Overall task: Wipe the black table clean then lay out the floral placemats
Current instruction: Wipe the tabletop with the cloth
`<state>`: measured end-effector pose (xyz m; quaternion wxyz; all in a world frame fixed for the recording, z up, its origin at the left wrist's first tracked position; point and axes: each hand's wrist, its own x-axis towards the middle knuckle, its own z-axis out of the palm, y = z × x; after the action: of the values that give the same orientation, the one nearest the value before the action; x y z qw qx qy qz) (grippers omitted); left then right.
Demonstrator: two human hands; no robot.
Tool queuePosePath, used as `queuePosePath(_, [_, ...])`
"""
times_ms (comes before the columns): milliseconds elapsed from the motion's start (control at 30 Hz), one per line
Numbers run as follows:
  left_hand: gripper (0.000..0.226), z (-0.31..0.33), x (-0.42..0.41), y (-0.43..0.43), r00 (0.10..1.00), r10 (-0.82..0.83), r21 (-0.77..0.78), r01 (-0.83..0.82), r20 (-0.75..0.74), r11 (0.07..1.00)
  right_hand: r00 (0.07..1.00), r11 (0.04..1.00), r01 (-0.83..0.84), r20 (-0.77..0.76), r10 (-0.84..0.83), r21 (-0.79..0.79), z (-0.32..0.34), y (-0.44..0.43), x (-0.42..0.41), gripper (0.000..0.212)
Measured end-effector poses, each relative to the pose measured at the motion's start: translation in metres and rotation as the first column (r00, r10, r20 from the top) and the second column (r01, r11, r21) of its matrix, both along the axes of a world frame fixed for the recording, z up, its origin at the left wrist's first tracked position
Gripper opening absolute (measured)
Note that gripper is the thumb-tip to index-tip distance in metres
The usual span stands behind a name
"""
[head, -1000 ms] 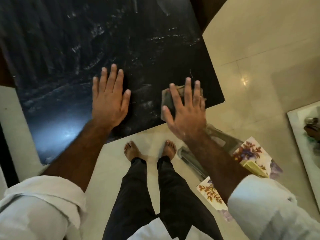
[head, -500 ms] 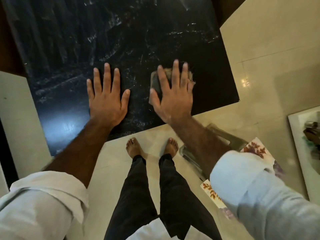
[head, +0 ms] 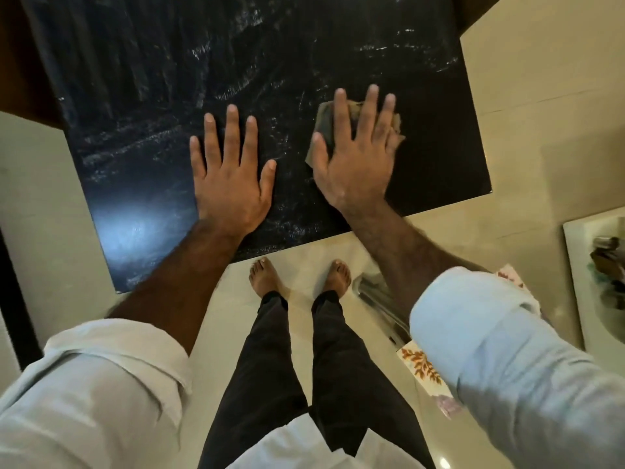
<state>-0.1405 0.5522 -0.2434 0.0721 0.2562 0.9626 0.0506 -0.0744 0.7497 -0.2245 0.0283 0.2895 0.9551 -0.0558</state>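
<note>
The black table (head: 152,96) has a glossy top with pale streaks across it. My right hand (head: 355,157) lies flat with spread fingers on a grey-brown cloth (head: 326,121), pressing it onto the table near the right front corner. My left hand (head: 231,177) rests flat on the tabletop to the left of it, fingers straight, holding nothing. The floral placemats (head: 421,367) lie low on my right, mostly hidden behind my right sleeve.
Below the table edge are my bare feet (head: 263,275) on pale floor tiles (head: 541,79). A shiny metal frame (head: 375,296) stands by my right foot. A white surface (head: 575,265) with dark objects sits at the right edge.
My right hand has slid the cloth away from the front edge and farther onto the table. My left hand has stayed flat in about the same spot.
</note>
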Motion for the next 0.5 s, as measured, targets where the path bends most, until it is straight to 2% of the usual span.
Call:
queuePosePath(133, [0.074, 0.008, -0.008, -0.008, 0.996, -0.061, 0.011, 0.06, 0.07, 0.998, 0.983, 0.983, -0.182, -0.03, 0.181, -0.027, -0.002, -0.056, 0.027, 0.084])
queuePosePath(233, [0.074, 0.011, -0.016, -0.033, 0.992, -0.111, 0.012, 0.111, 0.062, 0.994, 0.971, 0.969, -0.237, 0.001, 0.238, -0.071, -0.003, -0.079, 0.078, 0.085])
queuePosePath(367, [0.073, 0.007, -0.013, -0.065, 0.994, -0.113, -0.021, 0.113, 0.008, 0.993, 0.991, 0.992, -0.123, 0.052, 0.125, -0.024, 0.003, -0.063, 0.098, 0.085])
queuePosePath(500, [0.071, 0.003, -0.016, -0.069, 0.993, -0.121, -0.006, 0.121, -0.018, 0.993, 0.999, 1.0, 0.01, 0.032, -0.01, 0.002, 0.005, -0.035, 0.035, 0.085])
